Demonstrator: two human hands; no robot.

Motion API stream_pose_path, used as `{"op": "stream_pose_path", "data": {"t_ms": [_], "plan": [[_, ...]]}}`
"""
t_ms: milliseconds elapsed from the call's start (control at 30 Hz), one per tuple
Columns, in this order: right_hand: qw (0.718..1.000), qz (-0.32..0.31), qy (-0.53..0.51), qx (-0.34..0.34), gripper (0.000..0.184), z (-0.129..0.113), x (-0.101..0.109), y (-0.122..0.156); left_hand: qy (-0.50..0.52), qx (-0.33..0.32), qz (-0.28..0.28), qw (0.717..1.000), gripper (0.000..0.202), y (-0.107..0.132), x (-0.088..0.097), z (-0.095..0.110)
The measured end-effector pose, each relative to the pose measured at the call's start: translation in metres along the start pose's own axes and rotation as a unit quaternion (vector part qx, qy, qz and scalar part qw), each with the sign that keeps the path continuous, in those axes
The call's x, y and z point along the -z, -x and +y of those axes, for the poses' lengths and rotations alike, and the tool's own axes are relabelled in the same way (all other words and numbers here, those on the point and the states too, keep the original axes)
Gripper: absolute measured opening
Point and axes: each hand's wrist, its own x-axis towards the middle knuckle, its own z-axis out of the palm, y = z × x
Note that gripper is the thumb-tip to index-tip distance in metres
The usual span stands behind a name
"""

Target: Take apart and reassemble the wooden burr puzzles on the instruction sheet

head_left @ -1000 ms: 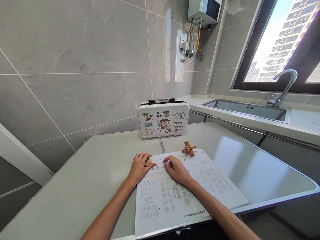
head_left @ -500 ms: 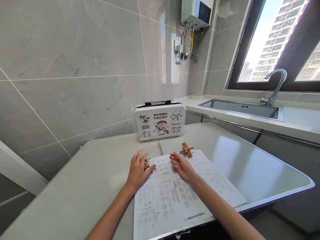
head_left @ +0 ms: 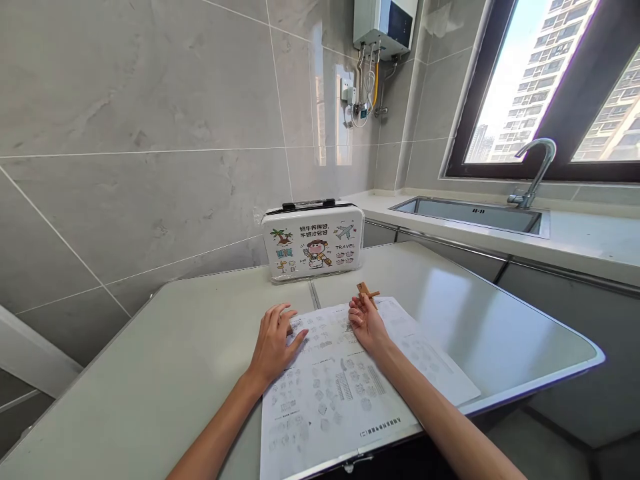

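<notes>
My left hand (head_left: pixel 274 340) lies flat with its fingers spread on the left edge of a printed instruction sheet (head_left: pixel 345 387). The small wooden piece seen under it earlier is hidden. My right hand (head_left: pixel 367 321) rests on the sheet's upper part. Its fingers curl around the lower part of a wooden cross puzzle (head_left: pixel 367 291), which stands on the sheet's top edge. The sheet lies on a pale grey table (head_left: pixel 165 373).
A white tin case (head_left: pixel 313 243) with cartoon prints stands at the table's back against the tiled wall. To the right are a counter with a steel sink (head_left: pixel 475 215) and a tap (head_left: pixel 535 170) under a window. A water heater (head_left: pixel 383 23) hangs above.
My right hand has moved forward and to the right across the sheet and reached the wooden cross puzzle. My left hand has flattened over the small wooden piece. The view has shifted slightly.
</notes>
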Motion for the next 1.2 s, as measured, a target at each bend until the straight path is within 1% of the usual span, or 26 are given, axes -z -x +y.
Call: {"op": "stream_pose_path", "data": {"t_ms": [167,267,333,400,500,600,700,800,833,900,1000,1067,1133,1200], "plan": [[0.999,-0.015,0.047,0.006,0.031,0.004,-0.004,0.004,0.032,-0.003,-0.004,0.999,0.026,0.0,0.0,0.007],[0.991,-0.055,0.117,-0.031,0.036,0.009,-0.012,0.013,0.063,0.008,-0.006,0.998,0.025,0.0,-0.001,0.012],[0.974,-0.102,0.191,-0.059,0.041,0.011,-0.017,0.021,0.097,0.03,-0.011,0.995,0.025,0.0,-0.001,0.014],[0.951,-0.145,0.266,-0.069,0.043,0.013,-0.021,0.029,0.143,0.065,-0.021,0.987,0.029,0.0,-0.001,0.016],[0.911,-0.2,0.352,-0.071,0.041,0.014,-0.025,0.038,0.208,0.107,-0.042,0.971,0.042,0.0,-0.001,0.018],[0.887,-0.237,0.387,-0.082,0.037,0.013,-0.029,0.044,0.263,0.103,-0.075,0.956,0.059,0.0,0.0,0.02],[0.87,-0.274,0.399,-0.096,0.032,0.01,-0.032,0.05,0.302,0.084,-0.117,0.942,0.073,0.001,0.002,0.022],[0.85,-0.323,0.4,-0.115,0.03,0.007,-0.033,0.055,0.326,0.079,-0.152,0.93,0.084,0.003,0.004,0.023],[0.846,-0.335,0.394,-0.127,0.029,0.006,-0.033,0.056,0.336,0.079,-0.164,0.924,0.087,0.003,0.004,0.022],[0.849,-0.348,0.368,-0.151,0.028,0.005,-0.032,0.057,0.358,0.076,-0.186,0.912,0.091,0.003,0.005,0.021],[0.862,-0.343,0.333,-0.169,0.029,0.005,-0.03,0.055,0.384,0.081,-0.195,0.899,0.092,0.002,0.004,0.02],[0.87,-0.336,0.328,-0.149,0.029,0.006,-0.03,0.053,0.391,0.095,-0.185,0.897,0.09,0.001,0.003,0.019],[0.875,-0.33,0.336,-0.112,0.03,0.006,-0.03,0.052,0.394,0.106,-0.171,0.897,0.09,0.001,0.001,0.018],[0.883,-0.309,0.344,-0.082,0.032,0.007,-0.03,0.051,0.397,0.114,-0.158,0.897,0.089,0.0,0.001,0.019]]}}
